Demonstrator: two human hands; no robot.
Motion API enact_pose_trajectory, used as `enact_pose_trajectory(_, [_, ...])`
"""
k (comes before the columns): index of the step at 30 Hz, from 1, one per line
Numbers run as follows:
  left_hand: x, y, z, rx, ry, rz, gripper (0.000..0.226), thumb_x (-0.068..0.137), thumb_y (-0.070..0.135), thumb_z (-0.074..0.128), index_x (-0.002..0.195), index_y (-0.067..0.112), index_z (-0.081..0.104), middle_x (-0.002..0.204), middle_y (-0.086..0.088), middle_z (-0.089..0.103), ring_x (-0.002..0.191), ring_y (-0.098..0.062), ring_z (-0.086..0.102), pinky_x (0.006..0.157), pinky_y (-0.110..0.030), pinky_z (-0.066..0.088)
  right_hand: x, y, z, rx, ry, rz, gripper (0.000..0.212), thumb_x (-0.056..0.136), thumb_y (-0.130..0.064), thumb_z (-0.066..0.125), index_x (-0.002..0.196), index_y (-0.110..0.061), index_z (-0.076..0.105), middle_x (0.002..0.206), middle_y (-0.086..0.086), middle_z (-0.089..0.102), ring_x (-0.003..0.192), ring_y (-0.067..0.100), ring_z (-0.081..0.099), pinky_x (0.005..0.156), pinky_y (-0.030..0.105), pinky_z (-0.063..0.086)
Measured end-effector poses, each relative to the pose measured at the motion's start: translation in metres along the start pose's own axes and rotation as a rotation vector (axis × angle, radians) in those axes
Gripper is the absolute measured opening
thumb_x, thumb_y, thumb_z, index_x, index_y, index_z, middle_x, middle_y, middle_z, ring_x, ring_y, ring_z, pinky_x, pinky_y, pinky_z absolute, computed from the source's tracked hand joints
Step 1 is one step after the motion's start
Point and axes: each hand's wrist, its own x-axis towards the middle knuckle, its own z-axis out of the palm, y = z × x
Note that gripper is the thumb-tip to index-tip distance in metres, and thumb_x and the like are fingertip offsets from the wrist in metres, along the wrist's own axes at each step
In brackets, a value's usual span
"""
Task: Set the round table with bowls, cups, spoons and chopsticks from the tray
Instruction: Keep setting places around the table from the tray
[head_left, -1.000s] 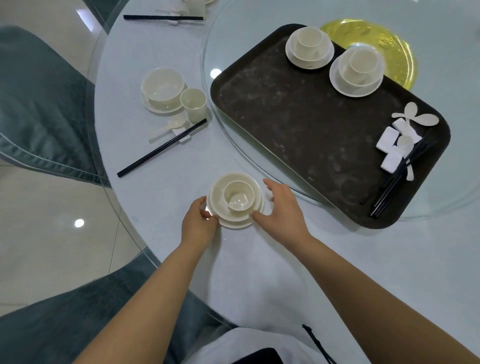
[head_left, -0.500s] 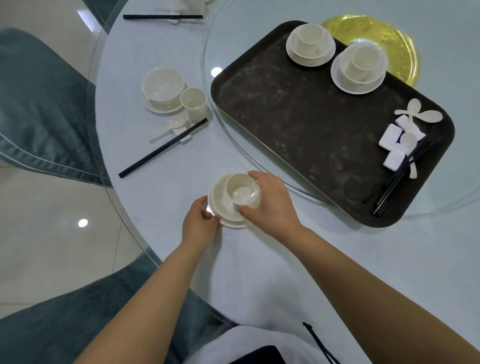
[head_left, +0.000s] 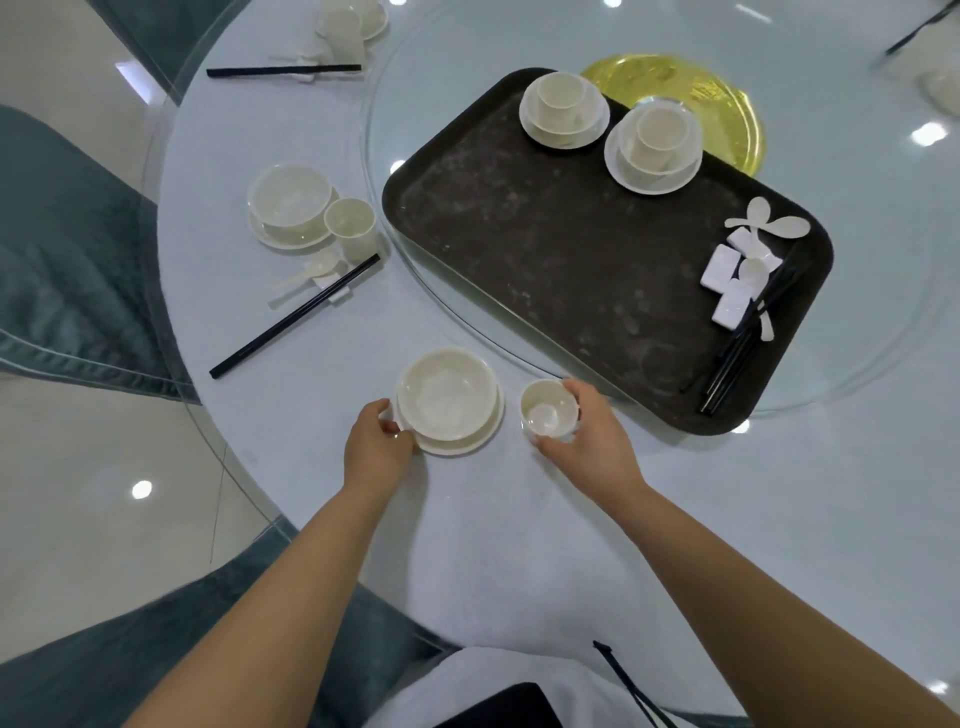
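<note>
So the right hand (head_left: 589, 441) has its fingers curled round a small white cup (head_left: 549, 410), which sits on the counter (head_left: 519, 519) just beside the bowl (head_left: 447, 395). The left hand (head_left: 376, 447) pinches the near-left rim of the saucer (head_left: 467, 444) under that bowl, thumb on top. Bowl's empty and sits upright on its saucer, between the 2 hands.

Beyond the right hand is the dark tray (head_left: 545, 249) on the glass turntable (head_left: 883, 338). On its far side stand 2 more bowl-and-cup stacks (head_left: 563, 109), and at its right end there's a jumble of white spoons (head_left: 756, 221), white chopstick rests (head_left: 719, 267) and black chopsticks (head_left: 737, 353). Further out from the left hand there's a finished place setting (head_left: 291, 205): bowl, cup, spoon, chopsticks on a rest.
</note>
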Motion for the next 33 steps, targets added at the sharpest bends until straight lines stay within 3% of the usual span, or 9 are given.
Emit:
enact_pose_trajectory(3, [-0.005,0.002,-0.003,0.004,-0.017,0.014,0.056,0.085,0.009,0.063,0.138,0.015,0.044,0.118,-0.008,0.061,0.101,-0.024,0.063,0.091,-0.039,0.051,0.003,0.0,0.003,0.02,0.003,0.008,0.075,0.075,-0.035,0.08,0.138,-0.022,0.042,0.135,-0.003,0.051,0.121,0.017,0.051,0.099,0.032,0.042])
enact_pose_trajectory(9, [-0.014,0.009,-0.009,0.032,-0.016,0.052,0.057,0.087,0.005,0.061,0.14,0.017,0.043,0.135,-0.005,0.05,0.105,-0.018,0.053,0.083,-0.03,0.042,0.01,0.001,0.001,-0.004,-0.03,-0.002,0.078,0.079,-0.033,0.078,0.144,-0.022,0.036,0.143,-0.002,0.047,0.13,0.018,0.044,0.103,0.033,0.039])
enact_pose_trajectory(15, [-0.027,0.034,-0.014,0.081,0.031,0.151,0.062,0.086,-0.003,0.053,0.143,0.019,0.041,0.141,-0.006,0.044,0.126,-0.025,0.047,0.097,-0.036,0.041,0.007,0.006,-0.02,0.02,-0.031,0.01,0.09,0.078,-0.036,0.077,0.151,-0.03,0.025,0.143,0.002,0.042,0.127,0.018,0.049,0.103,0.037,0.043])
enact_pose_trajectory(19, [-0.034,0.063,-0.007,0.074,0.061,0.229,0.055,0.09,-0.003,0.048,0.14,0.02,0.044,0.134,-0.004,0.049,0.121,-0.023,0.049,0.099,-0.039,0.044,0.005,0.014,-0.045,0.002,0.058,-0.013,0.068,0.084,-0.029,0.068,0.145,-0.027,0.038,0.135,-0.001,0.049,0.118,0.014,0.052,0.095,0.027,0.042])
enact_pose_trajectory(23, [-0.042,0.098,0.012,0.078,0.031,0.316,0.042,0.095,0.011,0.054,0.135,0.023,0.048,0.127,0.0,0.055,0.111,-0.018,0.052,0.095,-0.037,0.047,0.013,0.025,-0.082,0.044,0.224,0.102,0.042,0.089,-0.024,0.062,0.129,-0.022,0.053,0.114,-0.001,0.059,0.085,0.011,0.06,0.078,0.025,0.043])
enact_pose_trajectory(29, [-0.05,0.141,0.059,0.115,-0.066,0.443,0.028,0.096,0.021,0.055,0.122,0.031,0.055,0.115,0.009,0.056,0.1,-0.011,0.054,0.086,-0.028,0.045,0.033,0.053,-0.131,0.117,0.322,0.269,0.028,0.093,-0.026,0.057,0.119,-0.015,0.058,0.092,0.002,0.067,0.089,0.024,0.066,0.086,0.04,0.053])
enact_pose_trajectory(33, [-0.048,0.165,0.092,0.122,-0.147,0.503,0.019,0.095,0.022,0.057,0.11,0.033,0.058,0.093,0.02,0.057,0.086,-0.001,0.056,0.076,-0.021,0.043,0.055,0.069,-0.155,0.065,0.358,0.321,0.027,0.092,-0.026,0.057,0.116,-0.015,0.061,0.088,-0.001,0.065,0.089,0.026,0.066,0.084,0.034,0.051])
